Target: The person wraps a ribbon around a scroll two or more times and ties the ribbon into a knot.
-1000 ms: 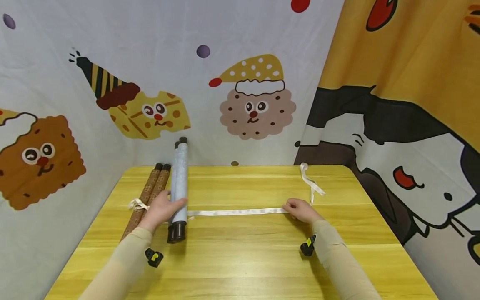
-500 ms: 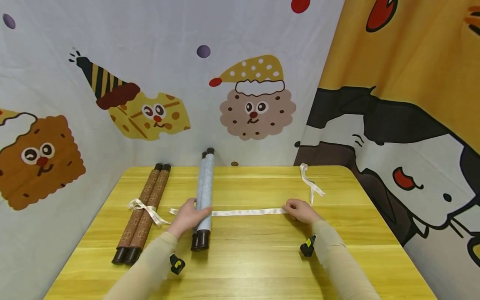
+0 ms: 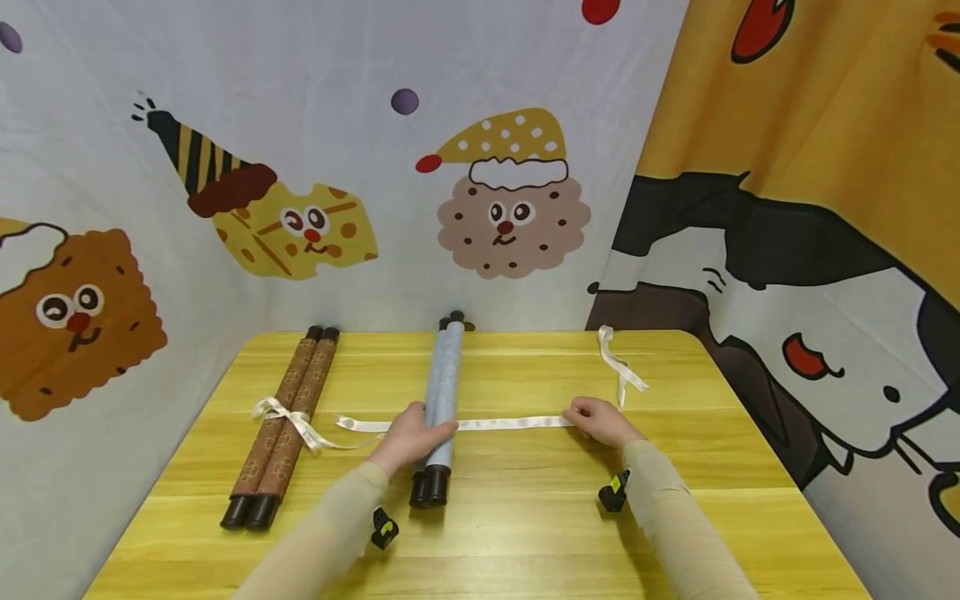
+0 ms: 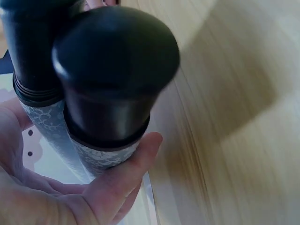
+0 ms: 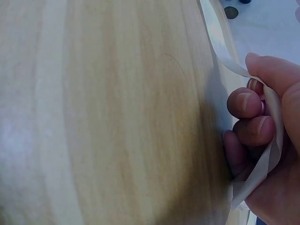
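Note:
My left hand [image 3: 408,437] grips a light blue scroll [image 3: 447,375] made of two rolls side by side with black end caps. In the left wrist view the thumb curls round the patterned roll just by a black cap [image 4: 117,56]. The scroll lies across a white ribbon [image 3: 513,423], whose loose end shows on its left. My right hand [image 3: 603,422] pinches the other part of this ribbon near the table. In the right wrist view the ribbon [image 5: 218,40] runs between thumb and forefinger, then through the palm.
A brown scroll [image 3: 288,417] of two rolls, tied with a white ribbon bow [image 3: 288,414], lies on the left of the wooden table [image 3: 525,533]. A short stretch of white ribbon [image 3: 621,367] lies at the back right. Printed cloth [image 3: 337,83] hangs behind the table.
My left hand has carried the blue scroll rightward from beside the brown scroll and lowered it over the ribbon. My right hand has kept its place, still pinching the ribbon.

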{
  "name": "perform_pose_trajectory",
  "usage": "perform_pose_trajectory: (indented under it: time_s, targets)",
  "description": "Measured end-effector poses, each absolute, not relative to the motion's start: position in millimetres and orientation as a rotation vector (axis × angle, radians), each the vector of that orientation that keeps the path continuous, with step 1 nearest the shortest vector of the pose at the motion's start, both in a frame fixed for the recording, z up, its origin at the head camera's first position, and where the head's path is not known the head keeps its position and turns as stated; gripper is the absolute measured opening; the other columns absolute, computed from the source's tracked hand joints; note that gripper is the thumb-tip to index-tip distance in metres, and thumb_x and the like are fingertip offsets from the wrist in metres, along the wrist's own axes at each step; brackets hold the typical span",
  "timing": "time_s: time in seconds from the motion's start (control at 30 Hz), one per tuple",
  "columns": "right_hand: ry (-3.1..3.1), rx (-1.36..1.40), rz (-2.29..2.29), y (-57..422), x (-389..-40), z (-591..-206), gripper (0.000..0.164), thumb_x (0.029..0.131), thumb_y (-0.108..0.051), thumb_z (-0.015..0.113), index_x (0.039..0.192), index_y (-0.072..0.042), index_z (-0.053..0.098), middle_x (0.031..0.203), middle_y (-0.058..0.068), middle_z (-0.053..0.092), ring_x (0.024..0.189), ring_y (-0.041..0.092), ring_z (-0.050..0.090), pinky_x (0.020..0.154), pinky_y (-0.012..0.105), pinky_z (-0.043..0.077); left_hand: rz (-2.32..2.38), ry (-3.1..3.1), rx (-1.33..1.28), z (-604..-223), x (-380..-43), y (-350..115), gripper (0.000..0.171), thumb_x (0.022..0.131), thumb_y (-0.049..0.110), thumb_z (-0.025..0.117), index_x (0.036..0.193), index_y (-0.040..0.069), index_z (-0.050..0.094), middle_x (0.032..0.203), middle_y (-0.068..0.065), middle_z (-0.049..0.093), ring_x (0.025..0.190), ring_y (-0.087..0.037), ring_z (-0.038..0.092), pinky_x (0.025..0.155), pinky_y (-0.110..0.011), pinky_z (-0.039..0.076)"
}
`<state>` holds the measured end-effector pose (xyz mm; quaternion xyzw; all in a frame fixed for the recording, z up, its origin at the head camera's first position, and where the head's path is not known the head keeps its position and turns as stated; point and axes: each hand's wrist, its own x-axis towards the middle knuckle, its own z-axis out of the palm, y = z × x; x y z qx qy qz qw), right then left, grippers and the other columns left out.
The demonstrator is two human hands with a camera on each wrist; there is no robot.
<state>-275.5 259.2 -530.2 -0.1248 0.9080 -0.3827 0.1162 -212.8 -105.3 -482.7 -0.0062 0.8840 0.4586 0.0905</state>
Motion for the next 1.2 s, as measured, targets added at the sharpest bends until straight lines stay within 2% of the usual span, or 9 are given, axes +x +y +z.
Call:
perform_pose_trajectory:
  time_s: [0.2, 0.43, 0.53, 0.7, 0.8, 1.03, 1.2]
  targets:
    - [2.646, -0.358, -1.125, 259, -277, -530, 0.035, 0.101, -0.028, 0.06, 0.073, -0.01, 0.048, 0.057, -0.001, 0.045, 0.053, 0.016, 0.04, 0.056, 0.03, 0.036, 1.331, 2.625, 0.001, -485, -215, -97, 0.073, 0.087, 0.041, 0.072, 0.126, -0.016, 0.046, 0.101, -0.02, 0.059, 0.085, -0.027, 0.06, 0.072, -0.041, 0.054]
    - [2.674, -0.385, -1.106, 259, -276, -528, 0.036, 0.101, -0.026, 0.06, 0.071, -0.01, 0.047, 0.056, -0.002, 0.045, 0.052, 0.016, 0.04, 0.055, 0.029, 0.036, 1.215, 2.673, 0.042, -487, -217, -82, 0.09, 0.086, 0.04, 0.073, 0.138, -0.021, 0.033, 0.119, -0.032, 0.055, 0.101, -0.035, 0.06, 0.085, -0.048, 0.052]
    - [2.68, -0.399, -1.099, 258, -276, -530, 0.036, 0.101, -0.026, 0.059, 0.071, -0.01, 0.046, 0.055, -0.003, 0.044, 0.052, 0.015, 0.039, 0.055, 0.029, 0.036, 1.165, 2.702, 0.046, -489, -218, -74, 0.093, 0.083, 0.04, 0.075, 0.139, -0.021, 0.031, 0.113, -0.031, 0.058, 0.095, -0.034, 0.062, 0.08, -0.046, 0.054]
    - [2.692, -0.406, -1.081, 258, -276, -529, 0.037, 0.101, -0.026, 0.059, 0.07, -0.011, 0.046, 0.055, -0.003, 0.044, 0.051, 0.015, 0.039, 0.055, 0.028, 0.035, 1.062, 2.757, 0.046, -489, -222, -58, 0.086, 0.078, 0.039, 0.077, 0.13, -0.018, 0.039, 0.088, -0.018, 0.058, 0.073, -0.026, 0.06, 0.06, -0.038, 0.054]
    - [2.695, -0.405, -1.07, 258, -276, -528, 0.037, 0.101, -0.026, 0.06, 0.07, -0.011, 0.046, 0.055, -0.003, 0.044, 0.052, 0.015, 0.04, 0.055, 0.029, 0.035, 1.025, 2.752, 0.026, -488, -223, -49, 0.086, 0.077, 0.038, 0.078, 0.13, -0.018, 0.038, 0.084, -0.017, 0.056, 0.068, -0.025, 0.06, 0.055, -0.036, 0.053]
    - [2.705, -0.384, -1.05, 257, -276, -526, 0.036, 0.101, -0.026, 0.06, 0.07, -0.012, 0.047, 0.055, -0.002, 0.045, 0.052, 0.016, 0.041, 0.057, 0.03, 0.037, 0.902, 2.814, 0.011, -489, -226, -32, 0.095, 0.075, 0.038, 0.078, 0.134, -0.021, 0.033, 0.091, -0.024, 0.057, 0.075, -0.03, 0.06, 0.062, -0.041, 0.054]
    - [2.707, -0.392, -1.052, 256, -276, -526, 0.036, 0.1, -0.026, 0.06, 0.07, -0.012, 0.048, 0.056, -0.002, 0.045, 0.053, 0.016, 0.042, 0.058, 0.03, 0.037, 0.848, 2.829, -0.019, -490, -224, -24, 0.101, 0.074, 0.037, 0.08, 0.14, -0.019, 0.028, 0.098, -0.028, 0.056, 0.077, -0.031, 0.059, 0.062, -0.041, 0.054]
